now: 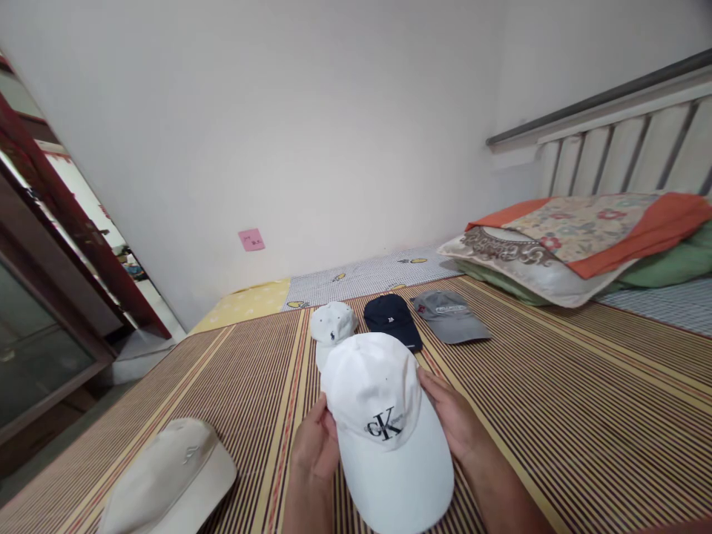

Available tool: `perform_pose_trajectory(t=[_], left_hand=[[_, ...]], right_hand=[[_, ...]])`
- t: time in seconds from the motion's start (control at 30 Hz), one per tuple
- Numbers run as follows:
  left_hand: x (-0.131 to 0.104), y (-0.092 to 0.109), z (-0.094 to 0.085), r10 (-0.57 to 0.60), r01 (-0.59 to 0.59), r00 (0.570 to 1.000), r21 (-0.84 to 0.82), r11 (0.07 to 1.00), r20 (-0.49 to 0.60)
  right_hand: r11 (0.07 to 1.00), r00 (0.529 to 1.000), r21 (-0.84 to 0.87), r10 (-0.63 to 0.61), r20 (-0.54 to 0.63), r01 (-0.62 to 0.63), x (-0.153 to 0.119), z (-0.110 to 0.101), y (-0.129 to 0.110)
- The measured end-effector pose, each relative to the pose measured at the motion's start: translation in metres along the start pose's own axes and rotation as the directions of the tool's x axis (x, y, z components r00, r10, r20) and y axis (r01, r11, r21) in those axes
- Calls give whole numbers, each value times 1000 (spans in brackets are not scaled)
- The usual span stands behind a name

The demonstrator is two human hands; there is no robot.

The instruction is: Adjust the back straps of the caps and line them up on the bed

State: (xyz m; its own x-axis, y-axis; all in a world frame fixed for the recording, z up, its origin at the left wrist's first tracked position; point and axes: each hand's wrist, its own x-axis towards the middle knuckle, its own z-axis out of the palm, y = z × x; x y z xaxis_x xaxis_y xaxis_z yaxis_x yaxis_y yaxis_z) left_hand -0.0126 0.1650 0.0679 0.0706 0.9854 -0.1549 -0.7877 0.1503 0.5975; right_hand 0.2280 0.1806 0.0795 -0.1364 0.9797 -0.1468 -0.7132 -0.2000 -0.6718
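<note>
Both hands hold a white cap [389,415] with black letters on its front, its brim toward me. My left hand [318,441] grips its left side, and my right hand [452,411] its right side. Behind it on the striped mat lie a smaller white cap [334,323], partly covered by the held one, a navy cap [392,319] and a grey cap [452,317], in a row. A beige cap [170,475] rests on the mat at the lower left.
The striped mat [250,386] covers the bed. Stacked pillows [528,259] with an orange floral cloth [601,222] lie at the right, below a white radiator [623,152]. A pink note [251,239] is on the wall. A red door frame [83,222] stands at the left.
</note>
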Motion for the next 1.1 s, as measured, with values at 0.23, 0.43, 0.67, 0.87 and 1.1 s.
perform_pose_trajectory(t=[0.23,0.43,0.67,0.87,1.1], left_hand=[[-29,14,43,351,-331,934,207,921,-69],[-28,15,40,406,-346,885,263,901,-229],[-14,9,19,371,-339,929,409,847,3],[-18,14,15,405,-408,900,647,644,164],[-21,19,12,357,-418,894,789,450,270]], right_hand=[[926,955,-292,-169,244,238,-6,8,-21],[868,941,-374,-261,217,327,-15,15,-35],[845,938,-415,-264,226,338,-1,1,-30],[834,948,-471,-177,264,287,2,-11,-26],[768,961,-592,-113,252,245,4,-25,-23]])
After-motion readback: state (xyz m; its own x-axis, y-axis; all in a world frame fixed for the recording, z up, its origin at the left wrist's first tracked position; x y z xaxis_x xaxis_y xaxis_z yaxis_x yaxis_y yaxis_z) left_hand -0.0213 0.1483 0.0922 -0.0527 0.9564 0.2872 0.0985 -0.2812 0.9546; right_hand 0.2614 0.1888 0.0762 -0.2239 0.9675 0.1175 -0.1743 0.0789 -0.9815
